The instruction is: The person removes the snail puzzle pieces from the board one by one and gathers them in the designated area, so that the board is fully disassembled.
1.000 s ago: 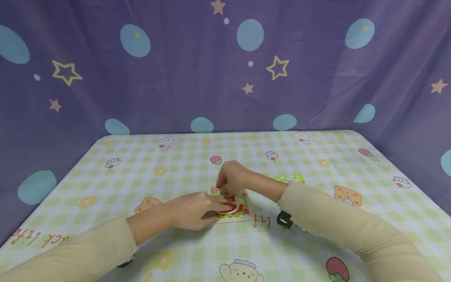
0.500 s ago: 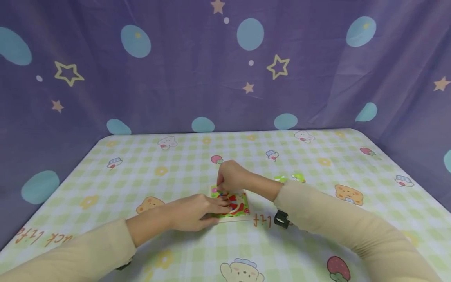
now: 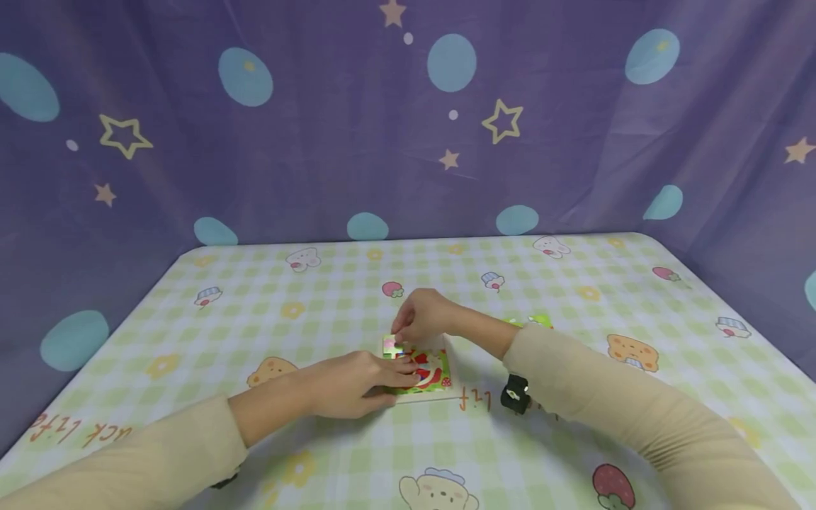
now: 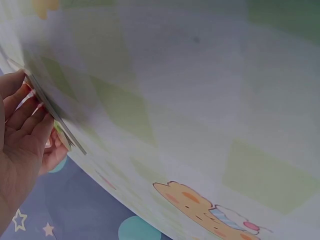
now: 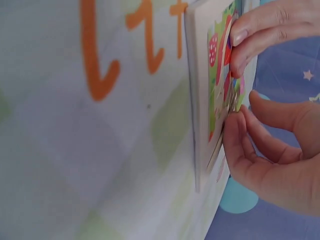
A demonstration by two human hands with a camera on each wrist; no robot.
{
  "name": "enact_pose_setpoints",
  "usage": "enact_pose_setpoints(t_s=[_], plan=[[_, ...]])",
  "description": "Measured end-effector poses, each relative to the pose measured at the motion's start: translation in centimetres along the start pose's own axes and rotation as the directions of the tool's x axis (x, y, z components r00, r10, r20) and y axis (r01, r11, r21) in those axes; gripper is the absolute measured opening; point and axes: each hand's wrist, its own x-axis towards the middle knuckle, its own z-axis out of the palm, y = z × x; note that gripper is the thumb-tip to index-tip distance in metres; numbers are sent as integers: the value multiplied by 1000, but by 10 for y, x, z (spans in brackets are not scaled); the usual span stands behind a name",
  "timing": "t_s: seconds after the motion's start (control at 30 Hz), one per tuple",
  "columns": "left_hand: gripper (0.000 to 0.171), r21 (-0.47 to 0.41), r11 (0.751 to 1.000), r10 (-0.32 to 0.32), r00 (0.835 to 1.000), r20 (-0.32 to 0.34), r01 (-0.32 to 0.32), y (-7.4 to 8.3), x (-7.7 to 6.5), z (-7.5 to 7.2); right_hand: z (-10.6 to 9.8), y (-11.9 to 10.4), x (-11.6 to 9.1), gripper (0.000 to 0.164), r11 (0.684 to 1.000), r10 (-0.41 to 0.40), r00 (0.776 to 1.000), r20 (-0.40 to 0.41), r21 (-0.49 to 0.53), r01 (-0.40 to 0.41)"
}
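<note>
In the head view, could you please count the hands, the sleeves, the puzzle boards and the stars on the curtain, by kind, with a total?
Hands: 2 (left hand, right hand)
Sleeves: 2 (left sleeve, right sleeve)
Puzzle board: 1
Outlined stars: 2
Solid stars: 4
Total: 11
</note>
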Motion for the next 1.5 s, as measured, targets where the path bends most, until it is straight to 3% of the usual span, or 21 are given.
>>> enact_pose_setpoints(t_s=[0.17, 0.47, 0.8, 1.17, 1.5], plan=[[40, 4, 1000, 1, 1000, -3, -1, 0, 0, 0, -3, 3, 1, 13, 991, 69, 997, 45, 108, -74], [40, 23, 1000, 7, 1000, -17, -7, -1, 0, 1, -8, 6, -2, 17, 977, 73, 996, 60, 195, -83], [40, 27, 999, 19, 999, -32, -18, 0, 0, 2, -4, 10, -3, 22, 901, 93, 990, 103, 416, -127], [39, 23, 1000, 11, 1000, -26, -10, 2, -1, 2, 9, 6, -2, 19, 820, 130, 990, 55, 555, -139], [40, 21, 1000, 1, 1000, -16, -1, 3, 0, 0, 12, 9, -2, 16, 804, 183, 983, 3, 576, -151]])
